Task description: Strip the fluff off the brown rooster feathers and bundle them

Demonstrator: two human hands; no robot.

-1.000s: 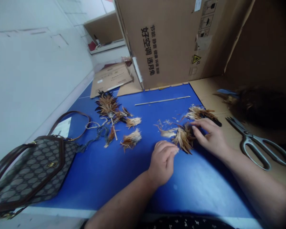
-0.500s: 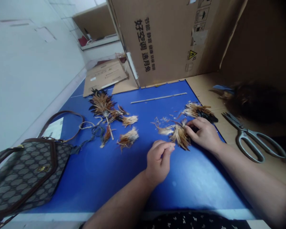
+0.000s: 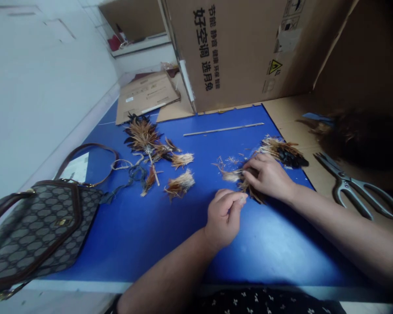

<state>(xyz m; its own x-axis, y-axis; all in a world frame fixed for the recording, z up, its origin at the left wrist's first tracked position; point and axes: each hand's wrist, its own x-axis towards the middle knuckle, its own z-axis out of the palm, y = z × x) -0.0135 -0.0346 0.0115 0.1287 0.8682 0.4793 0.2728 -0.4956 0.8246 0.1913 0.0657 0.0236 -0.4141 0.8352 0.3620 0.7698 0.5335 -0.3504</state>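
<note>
My left hand [image 3: 225,214] is closed in a pinch above the blue table. Whatever sits between its fingertips is too small to make out. My right hand [image 3: 267,176] reaches over a small pile of brown feathers [image 3: 256,196], its fingers curled down onto them and partly hiding them. Just left of those fingertips lies a pale feather tuft [image 3: 232,175]. Behind the right hand rests a bundle of trimmed brown and black feathers [image 3: 281,150]. To the left are two more feather bunches, one [image 3: 182,160] behind the other [image 3: 180,183].
A feather duster [image 3: 144,137] lies at the back left near blue-grey cloth strips [image 3: 137,174]. A thin stick [image 3: 224,129] crosses the back. Scissors [image 3: 350,183] lie on cardboard at right, by a dark feather heap [image 3: 353,135]. A handbag [image 3: 46,231] stands left; a large carton [image 3: 242,52] rises behind.
My right hand has moved left over the brown feather pile and now covers much of it. My left hand keeps its pinch. The view has shifted slightly.
</note>
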